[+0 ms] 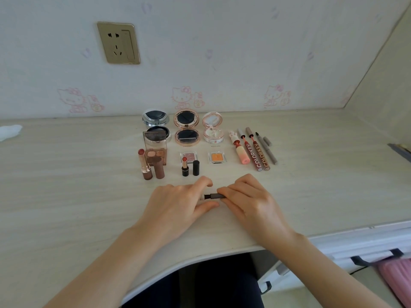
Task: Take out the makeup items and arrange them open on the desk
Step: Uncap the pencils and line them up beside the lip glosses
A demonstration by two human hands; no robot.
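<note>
Both hands low over near centre of surface (pixel 66 174), closed on one small stick (pixel 214 196) lying level between them. Left hand (pixel 178 203) pinching pale left end; right hand (pixel 249 201) gripping dark brown barrel. Darker neck visible at the join, so cap judged partly drawn, not yet off.

Arranged beyond the hands, all open:
- far row: three compacts (pixel 186 127), lids up
- mid row: palette (pixel 155 155), pink pan (pixel 189 157), orange pan (pixel 216 157)
- near row: two lipsticks (pixel 144 164) upright, bullets exposed, loose caps (pixel 195 167) standing just beside
- right: glosses (pixel 255 152) and pen (pixel 266 150) lying flat, tops off

Risks, as judged:
- Sudden release of cap: either hand jerking outward or forward. Black lipstick (pixel 185 167) and cap stand just beyond left fingers; a knock would topple them, bare bullet smearing on surface or pans
- Uneven pull: stick tip scraped inside cap, tip broken
- Stick kind not legible; if twist type, straight pulling may fail or strain the join
- Round caps and barrels laid down carelessly may roll toward near edge
- Free space for placing stick lies near centre-right, below orange pan; crowding left rows raises toppling risk
</note>
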